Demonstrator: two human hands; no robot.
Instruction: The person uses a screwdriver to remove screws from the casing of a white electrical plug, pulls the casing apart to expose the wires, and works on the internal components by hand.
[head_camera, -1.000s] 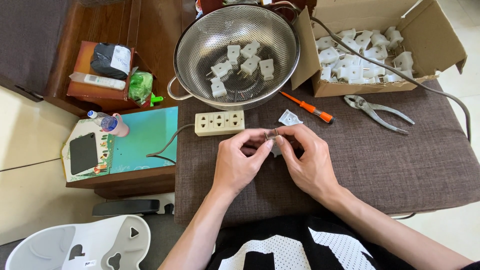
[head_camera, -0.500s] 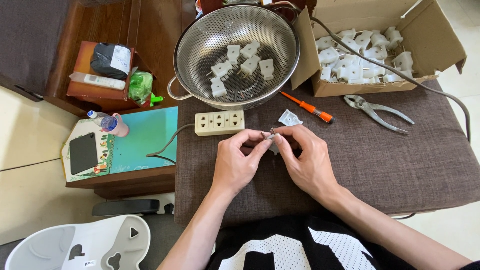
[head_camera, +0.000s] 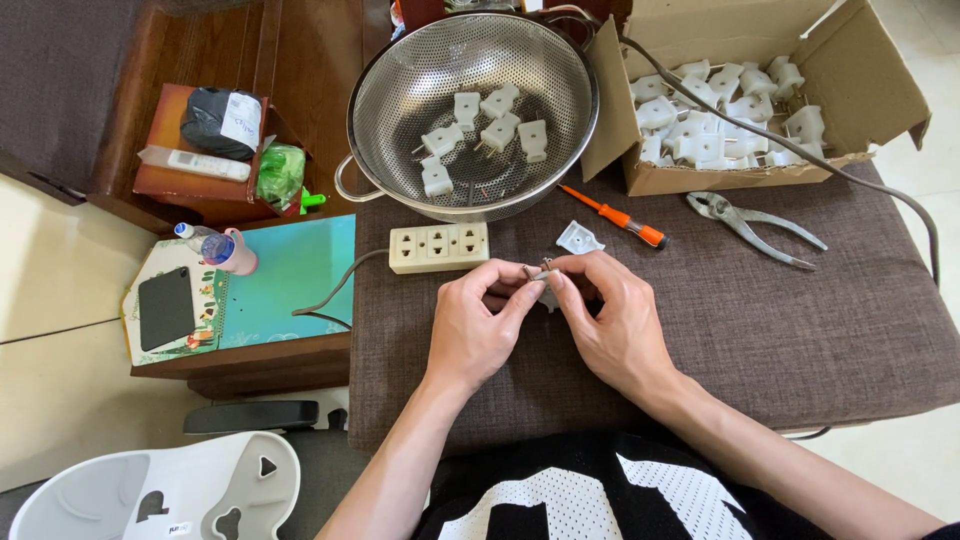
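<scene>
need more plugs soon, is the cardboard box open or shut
Open: the cardboard box has its flaps folded out, and the white plugs piled inside show.

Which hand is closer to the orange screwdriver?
The right hand. It sits just below the screwdriver, with its fingers near the handle end. The left hand is farther off, below and left of it, under the power strip.

open brown cardboard box (head_camera: 860, 95) top right, dark phone screen (head_camera: 166, 308) left

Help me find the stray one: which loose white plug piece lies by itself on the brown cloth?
The white plug cover lying just above the right hand, beside the orange screwdriver. The other loose white pieces sit in the metal colander or the cardboard box.
</scene>
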